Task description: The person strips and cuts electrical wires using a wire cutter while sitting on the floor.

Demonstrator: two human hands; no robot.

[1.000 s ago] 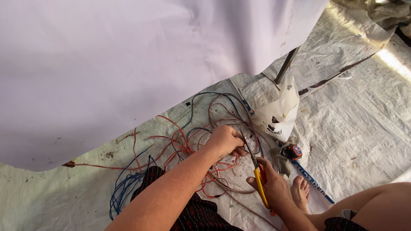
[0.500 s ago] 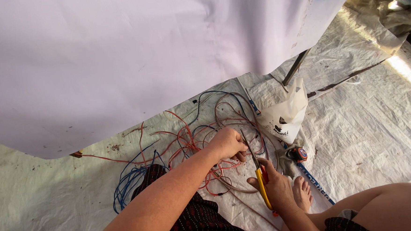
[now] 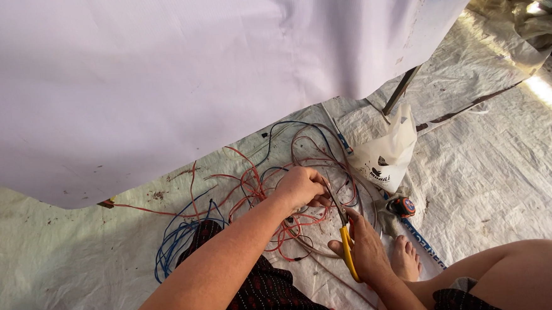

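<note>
Red and blue wires [image 3: 253, 194] lie in a loose tangle on the woven tarp [image 3: 490, 162], approx centre frame. Left hand [image 3: 300, 188] sits on top of the pile, fingers curled in tight on a few strands, pinching them just by the tool tip. Right hand [image 3: 368, 251], at 5 o'clock from the left, is wrapped round yellow-handled pliers [image 3: 345, 242]; grip closed on the handles, nose pointing up twd 11 o'clock into the strands the left hand holds. Can't tell if the nose is biting a wire or just touching.

White plastic bag [image 3: 386, 155] stands at 2 o'clock from the hands, a small red-and-black tape measure [image 3: 404, 206] at 3 o'clock, bare foot [image 3: 406, 258] just beside the right hand.

Progress, as a judgement: early to mid. Most of the wire is one knotted heap, blue loops bunched at 8 o'clock, no sorted or cut lengths visible anywhere. Nearly all the pile looks left to work through.
</note>
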